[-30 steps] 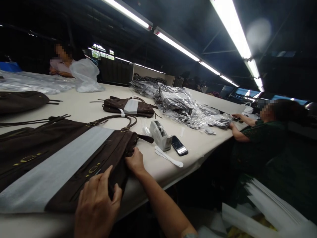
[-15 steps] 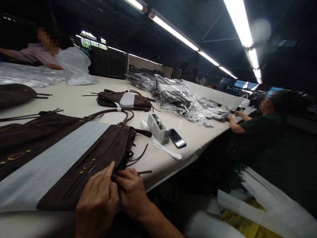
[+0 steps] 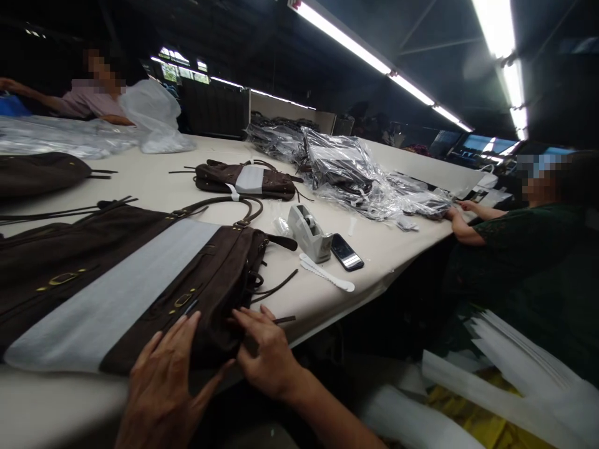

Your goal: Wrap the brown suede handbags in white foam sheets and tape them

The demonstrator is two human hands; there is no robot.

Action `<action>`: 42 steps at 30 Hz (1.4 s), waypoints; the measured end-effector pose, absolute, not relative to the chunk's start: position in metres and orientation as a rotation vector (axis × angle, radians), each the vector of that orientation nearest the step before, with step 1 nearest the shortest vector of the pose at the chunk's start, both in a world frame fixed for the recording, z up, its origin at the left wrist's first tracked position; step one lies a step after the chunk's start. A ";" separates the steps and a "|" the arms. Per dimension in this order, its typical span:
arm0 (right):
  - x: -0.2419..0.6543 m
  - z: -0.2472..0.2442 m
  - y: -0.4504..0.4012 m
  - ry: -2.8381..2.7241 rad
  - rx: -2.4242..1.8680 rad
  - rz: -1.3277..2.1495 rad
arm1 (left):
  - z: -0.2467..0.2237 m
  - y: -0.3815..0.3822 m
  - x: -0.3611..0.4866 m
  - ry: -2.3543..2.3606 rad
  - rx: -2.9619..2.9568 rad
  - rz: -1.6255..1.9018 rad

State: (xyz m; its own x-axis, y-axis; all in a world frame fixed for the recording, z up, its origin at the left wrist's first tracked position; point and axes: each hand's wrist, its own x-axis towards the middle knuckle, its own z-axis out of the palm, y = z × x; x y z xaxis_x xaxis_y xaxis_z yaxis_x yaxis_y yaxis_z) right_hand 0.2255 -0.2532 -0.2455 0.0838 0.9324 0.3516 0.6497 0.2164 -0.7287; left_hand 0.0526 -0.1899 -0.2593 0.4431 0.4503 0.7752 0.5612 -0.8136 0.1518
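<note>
A dark brown handbag [image 3: 224,280] lies flat on the table, a wide pale wrapping band [image 3: 140,280] around its middle. My left hand [image 3: 166,380] rests on the bag's near right corner, fingers extended and thumb stretched out to the right. At the bag's right end, my right hand [image 3: 269,352] has bent fingers against the side panel and its thumb below, gripping the folded-in leather. Its fingertips are partly hidden in the dark fold. Looped handles [image 3: 253,209] and thin leather straps [image 3: 276,290] extend from the bag.
Beyond the bag are a tape dispenser [image 3: 309,234], a phone [image 3: 347,252] and a white notched strip [image 3: 326,273]. A smaller wrapped bag [image 3: 276,181] and plastic-wrapped bags [image 3: 339,165] lie farther back. One person [image 3: 528,224] works at right, another [image 3: 98,100] at far left. White sheets [image 3: 524,355] stand lower right.
My left hand has left the bag's edge and spread its fingers over the front corner. My right hand stays at the side panel, its thumb now lower. The view has shifted slightly left.
</note>
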 end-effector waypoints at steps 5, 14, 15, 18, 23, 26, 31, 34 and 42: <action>0.213 -0.248 -0.262 -1.472 -1.422 0.266 | -0.252 -0.178 0.034 -0.758 -2.640 -1.218; 0.226 -0.241 -0.245 -1.778 -1.457 0.458 | -0.236 -0.153 0.040 -0.434 -2.745 -1.002; 0.228 -0.242 -0.243 -1.795 -1.469 0.451 | -0.234 -0.150 0.041 -0.393 -2.746 -0.977; 0.228 -0.247 -0.242 -1.815 -1.480 0.415 | -0.231 -0.140 0.042 -0.242 -2.761 -0.926; 0.222 -0.252 -0.255 -1.821 -1.526 0.362 | -0.240 -0.137 0.031 -0.175 -2.940 -0.883; 0.221 -0.251 -0.260 -1.853 -1.591 0.344 | -0.248 -0.139 0.024 -0.136 -3.037 -0.873; 0.231 -0.248 -0.259 -1.930 -1.657 0.320 | -0.252 -0.146 0.022 -0.165 -3.102 -0.872; 0.243 -0.238 -0.260 -1.872 -1.687 0.392 | -0.247 -0.147 0.023 -0.245 -3.070 -0.904; 0.244 -0.188 -0.282 -1.592 -2.114 0.072 | -0.260 -0.143 0.027 -0.026 -2.756 -0.800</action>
State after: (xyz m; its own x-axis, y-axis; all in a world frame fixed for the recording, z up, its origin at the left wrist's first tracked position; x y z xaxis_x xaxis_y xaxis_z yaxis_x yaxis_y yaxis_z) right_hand 0.2438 -0.2816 -0.1876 0.3187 0.9157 0.2448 0.8900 -0.2002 -0.4098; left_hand 0.0268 -0.1429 -0.2596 0.8473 -0.0576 0.5281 0.0922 -0.9631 -0.2528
